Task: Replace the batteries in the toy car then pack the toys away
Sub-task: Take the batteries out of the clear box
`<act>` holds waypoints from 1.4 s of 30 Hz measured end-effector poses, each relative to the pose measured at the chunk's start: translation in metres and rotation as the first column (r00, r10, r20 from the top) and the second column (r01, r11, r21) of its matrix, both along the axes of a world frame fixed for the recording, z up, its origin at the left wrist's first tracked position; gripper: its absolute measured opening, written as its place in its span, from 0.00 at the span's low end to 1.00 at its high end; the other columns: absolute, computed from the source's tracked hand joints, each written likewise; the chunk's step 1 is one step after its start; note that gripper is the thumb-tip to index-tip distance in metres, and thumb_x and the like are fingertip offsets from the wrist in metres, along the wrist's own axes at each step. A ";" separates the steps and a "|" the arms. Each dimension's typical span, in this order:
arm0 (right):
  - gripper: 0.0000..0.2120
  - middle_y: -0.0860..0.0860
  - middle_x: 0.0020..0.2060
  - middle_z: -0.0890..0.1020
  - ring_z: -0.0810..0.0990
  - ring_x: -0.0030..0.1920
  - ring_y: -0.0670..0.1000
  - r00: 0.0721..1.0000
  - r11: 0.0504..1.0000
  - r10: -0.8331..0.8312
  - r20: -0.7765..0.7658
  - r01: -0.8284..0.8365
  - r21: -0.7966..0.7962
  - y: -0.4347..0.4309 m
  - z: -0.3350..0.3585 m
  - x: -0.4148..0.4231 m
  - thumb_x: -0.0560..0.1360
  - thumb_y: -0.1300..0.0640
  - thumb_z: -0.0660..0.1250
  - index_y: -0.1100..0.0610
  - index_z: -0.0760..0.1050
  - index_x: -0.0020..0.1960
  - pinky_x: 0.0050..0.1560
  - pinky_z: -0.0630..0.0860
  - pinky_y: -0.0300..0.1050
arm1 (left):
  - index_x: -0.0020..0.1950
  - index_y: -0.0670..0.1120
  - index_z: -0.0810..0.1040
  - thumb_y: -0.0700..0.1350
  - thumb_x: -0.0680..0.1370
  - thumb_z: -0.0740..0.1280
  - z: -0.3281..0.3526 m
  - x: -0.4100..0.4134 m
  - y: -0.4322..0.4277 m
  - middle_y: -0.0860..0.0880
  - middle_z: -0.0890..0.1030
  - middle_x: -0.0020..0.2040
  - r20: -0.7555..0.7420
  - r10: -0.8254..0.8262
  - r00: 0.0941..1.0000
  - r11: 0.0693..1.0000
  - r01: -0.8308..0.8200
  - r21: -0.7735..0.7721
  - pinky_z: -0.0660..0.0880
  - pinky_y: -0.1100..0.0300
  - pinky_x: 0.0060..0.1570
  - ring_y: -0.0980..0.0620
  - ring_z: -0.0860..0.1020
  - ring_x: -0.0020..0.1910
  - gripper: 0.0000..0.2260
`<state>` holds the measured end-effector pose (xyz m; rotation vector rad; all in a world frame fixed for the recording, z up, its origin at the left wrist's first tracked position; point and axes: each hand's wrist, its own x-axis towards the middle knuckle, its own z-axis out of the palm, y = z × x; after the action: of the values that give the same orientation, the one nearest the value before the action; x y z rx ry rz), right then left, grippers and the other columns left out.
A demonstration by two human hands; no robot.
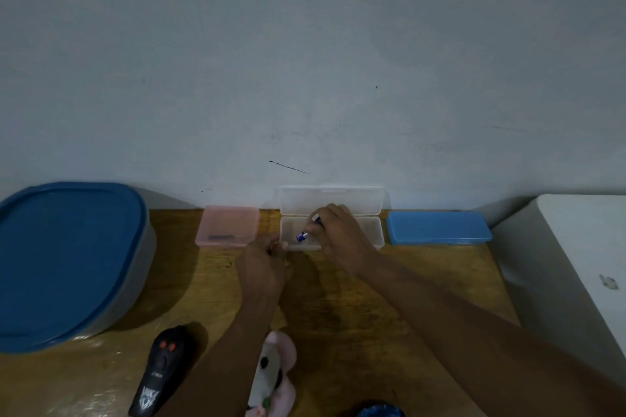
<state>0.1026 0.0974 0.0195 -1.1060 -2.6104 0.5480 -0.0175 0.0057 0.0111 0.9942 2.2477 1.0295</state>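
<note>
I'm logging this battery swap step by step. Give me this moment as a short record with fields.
surface: wooden table against a wall
right hand: holds a purple battery over the open clear case
left hand: at the case's front left corner, closed; contents unclear
closed boxes: pink case, blue case, blue-lidded tub
near edge: black remote, pink plush toy

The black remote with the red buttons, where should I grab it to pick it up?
Grip the black remote around its narrow middle, below the red buttons, coming from above. It lies flat on the table, left of the left arm, with free space on both long sides.
</note>
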 end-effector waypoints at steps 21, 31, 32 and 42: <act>0.20 0.53 0.59 0.71 0.69 0.59 0.53 0.967 0.999 -0.030 0.253 0.032 -0.004 -0.075 -0.031 0.066 0.78 0.38 0.49 0.49 0.69 0.59 0.58 0.66 0.50 | 0.60 0.42 0.81 0.41 0.78 0.66 -0.005 -0.001 0.004 0.42 0.84 0.50 -0.059 -0.043 0.997 0.997 0.039 -0.073 0.70 0.62 0.44 0.45 0.81 0.48 0.11; 0.18 0.51 0.63 0.67 0.64 0.62 0.51 0.971 0.996 -0.030 0.237 0.048 -0.071 -0.071 -0.035 0.067 0.78 0.41 0.45 0.45 0.66 0.62 0.61 0.64 0.49 | 0.60 0.42 0.81 0.40 0.78 0.67 -0.006 -0.001 0.003 0.42 0.85 0.50 -0.077 -0.059 0.995 0.996 0.053 -0.075 0.75 0.58 0.47 0.44 0.81 0.47 0.11; 0.19 0.50 0.64 0.67 0.64 0.62 0.51 0.972 0.996 -0.028 0.233 0.047 -0.076 -0.072 -0.036 0.067 0.78 0.40 0.45 0.45 0.66 0.62 0.61 0.63 0.49 | 0.61 0.42 0.80 0.40 0.78 0.67 -0.006 -0.001 0.002 0.42 0.85 0.50 -0.075 -0.059 0.995 0.996 0.053 -0.076 0.75 0.58 0.47 0.44 0.81 0.47 0.12; 0.16 0.52 0.56 0.74 0.70 0.57 0.51 0.992 0.989 -0.124 0.001 0.124 0.076 -0.053 -0.020 0.068 0.78 0.46 0.53 0.52 0.73 0.57 0.57 0.70 0.46 | 0.62 0.42 0.79 0.39 0.78 0.66 -0.003 -0.001 0.002 0.41 0.84 0.52 -0.069 -0.066 0.995 0.995 0.060 -0.083 0.76 0.57 0.46 0.43 0.81 0.48 0.12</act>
<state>0.1707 0.0444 -0.0001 -1.2365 -2.5229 0.4160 -0.0182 0.0072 0.0086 1.0759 2.2807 0.8823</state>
